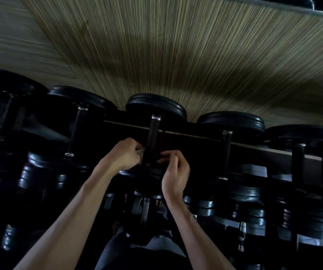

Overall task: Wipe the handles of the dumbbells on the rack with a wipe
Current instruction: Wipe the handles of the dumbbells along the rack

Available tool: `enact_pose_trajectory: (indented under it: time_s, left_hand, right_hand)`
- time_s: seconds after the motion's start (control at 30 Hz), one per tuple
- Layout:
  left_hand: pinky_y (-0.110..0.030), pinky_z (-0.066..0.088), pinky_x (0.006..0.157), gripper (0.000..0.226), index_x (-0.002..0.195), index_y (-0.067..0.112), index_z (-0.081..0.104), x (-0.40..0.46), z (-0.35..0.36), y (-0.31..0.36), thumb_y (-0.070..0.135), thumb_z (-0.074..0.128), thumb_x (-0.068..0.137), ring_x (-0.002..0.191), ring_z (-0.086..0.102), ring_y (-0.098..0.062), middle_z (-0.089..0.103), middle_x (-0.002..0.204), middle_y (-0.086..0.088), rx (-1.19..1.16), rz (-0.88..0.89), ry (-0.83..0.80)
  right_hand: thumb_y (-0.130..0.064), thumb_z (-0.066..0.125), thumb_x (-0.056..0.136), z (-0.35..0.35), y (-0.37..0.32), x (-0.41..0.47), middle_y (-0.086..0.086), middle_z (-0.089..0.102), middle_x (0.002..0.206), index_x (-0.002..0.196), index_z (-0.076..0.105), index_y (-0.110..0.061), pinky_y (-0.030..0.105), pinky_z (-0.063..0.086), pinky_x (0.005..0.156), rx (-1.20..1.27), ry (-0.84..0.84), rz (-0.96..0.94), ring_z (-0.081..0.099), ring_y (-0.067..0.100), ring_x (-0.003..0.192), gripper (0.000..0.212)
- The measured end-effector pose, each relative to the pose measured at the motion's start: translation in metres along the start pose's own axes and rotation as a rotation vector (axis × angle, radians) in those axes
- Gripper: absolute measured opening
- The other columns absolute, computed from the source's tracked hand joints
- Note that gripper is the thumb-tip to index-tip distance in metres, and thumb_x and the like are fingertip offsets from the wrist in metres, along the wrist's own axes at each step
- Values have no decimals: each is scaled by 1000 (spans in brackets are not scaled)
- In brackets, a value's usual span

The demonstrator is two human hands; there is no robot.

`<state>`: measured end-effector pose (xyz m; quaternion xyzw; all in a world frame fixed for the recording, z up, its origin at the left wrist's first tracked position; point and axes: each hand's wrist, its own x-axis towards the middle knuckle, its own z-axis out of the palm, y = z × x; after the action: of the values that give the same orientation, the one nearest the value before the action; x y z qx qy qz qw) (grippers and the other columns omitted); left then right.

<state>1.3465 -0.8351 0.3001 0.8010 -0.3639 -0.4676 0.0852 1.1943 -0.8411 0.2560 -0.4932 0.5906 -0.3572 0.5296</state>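
The wipe (140, 152) shows only as a pale scrap against the near end of a dark dumbbell handle (153, 139) on the top tier of the rack (195, 141). The left hand (124, 154) pinches it there, fingers curled round it at the handle's left side. The right hand (174, 170) sits just beside the handle on the other side, its fingers (168, 155) bent toward the bar — whether they hold the wipe's other end is too dark to tell. This dumbbell's far head (155, 106) stands against a striped wall (195, 55). More black dumbbells flank it and fill the lower tiers — dim, mostly glints.
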Motion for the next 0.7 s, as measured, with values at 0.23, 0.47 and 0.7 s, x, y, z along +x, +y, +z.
enact_pose_trajectory:
  time_s: [0.23,0.47,0.7]
  left_hand:
    - [-22,55,75,27,111,30,69,-25,-9,-6,12,60,93,86,67,-7,72,95,6,-144,123,149]
    - [-20,54,82,31,114,35,67,-39,-42,-34,14,65,92,100,66,-2,71,107,9,-359,287,134]
    - [-30,57,84,25,109,26,65,-44,-75,-91,22,73,87,89,71,-12,74,97,2,-505,293,198]
  right_hand:
    - [-23,53,100,-11,-10,12,-7,74,84,107,73,-24,27,57,68,-143,-288,58,70,11,79,21]
    - [-31,66,95,14,-55,22,-9,59,123,133,62,-24,12,46,84,-418,-631,-144,58,6,105,39]
    - [-17,72,92,65,-73,0,6,74,91,99,67,-7,15,52,65,-202,-507,-61,70,10,75,13]
